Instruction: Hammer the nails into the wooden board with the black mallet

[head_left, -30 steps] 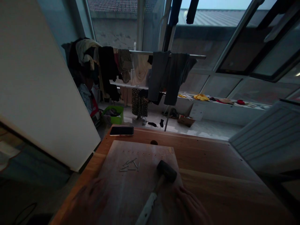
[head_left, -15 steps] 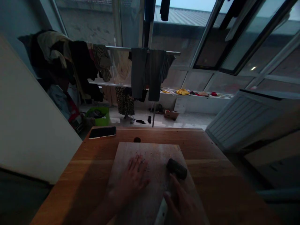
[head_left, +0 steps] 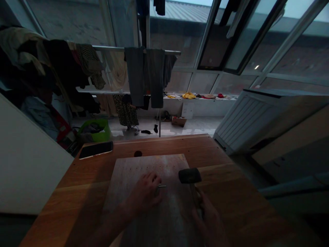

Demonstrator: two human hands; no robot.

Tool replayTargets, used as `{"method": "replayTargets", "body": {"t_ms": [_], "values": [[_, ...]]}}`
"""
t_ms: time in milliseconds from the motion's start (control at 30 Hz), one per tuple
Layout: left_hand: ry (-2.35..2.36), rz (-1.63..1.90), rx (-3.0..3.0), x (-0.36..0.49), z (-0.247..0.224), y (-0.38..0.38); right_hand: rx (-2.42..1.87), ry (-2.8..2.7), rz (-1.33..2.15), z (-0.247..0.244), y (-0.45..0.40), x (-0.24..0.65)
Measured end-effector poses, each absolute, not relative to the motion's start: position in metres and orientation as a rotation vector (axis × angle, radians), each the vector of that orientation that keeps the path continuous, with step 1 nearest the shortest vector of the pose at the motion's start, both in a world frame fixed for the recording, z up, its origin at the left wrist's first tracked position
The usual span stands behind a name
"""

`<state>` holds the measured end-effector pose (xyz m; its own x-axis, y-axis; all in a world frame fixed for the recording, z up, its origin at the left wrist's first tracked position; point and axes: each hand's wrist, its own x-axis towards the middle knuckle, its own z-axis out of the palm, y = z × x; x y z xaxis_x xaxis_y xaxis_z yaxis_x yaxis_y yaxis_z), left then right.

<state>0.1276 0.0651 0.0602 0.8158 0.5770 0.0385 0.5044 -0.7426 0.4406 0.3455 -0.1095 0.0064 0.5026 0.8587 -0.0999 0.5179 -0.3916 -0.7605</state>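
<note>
The board (head_left: 123, 181) lies on the worktop (head_left: 223, 188), set back from the worktop's far edge, with a broad stretch of wood on both its left and right sides. The left hand (head_left: 147, 188) is over the board, fingers bent and drawn close together; one nail (head_left: 162, 186) juts out beside its fingertips (whether they grip it, I cannot tell). The right hand (head_left: 208, 216) is wrapped around the handle of one mallet (head_left: 189, 175), whose black head overlaps the board's right edge in this view; whether the head is raised, I cannot tell. About eight small dark dots (head_left: 153, 167) run in a row near the board's far edge. One phone (head_left: 96, 150) lies near the worktop's far left corner. Beyond the worktop, one green basket (head_left: 105, 132) holds dark cloth (head_left: 92, 128), and one cardboard box (head_left: 178, 122) holds things too small to make out.
</note>
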Motion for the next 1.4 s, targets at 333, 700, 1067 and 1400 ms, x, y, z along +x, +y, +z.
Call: {"method": "replayTargets", "body": {"t_ms": [333,700,1067,1400], "values": [[0.635,-0.042,2.919,0.174,0.068,0.078,-2.184,-1.182,0.637,0.006,-0.103,0.331],[0.723,0.727,1.979,0.226,0.035,0.137,-2.21,-0.931,0.786,-0.006,-0.113,0.351],[0.713,0.684,2.034,0.225,0.024,0.13,-2.062,-0.873,0.823,0.003,-0.114,0.356],[0.712,0.683,2.095,0.224,0.021,0.129,-2.11,-0.993,0.735,-0.012,-0.109,0.35]]}}
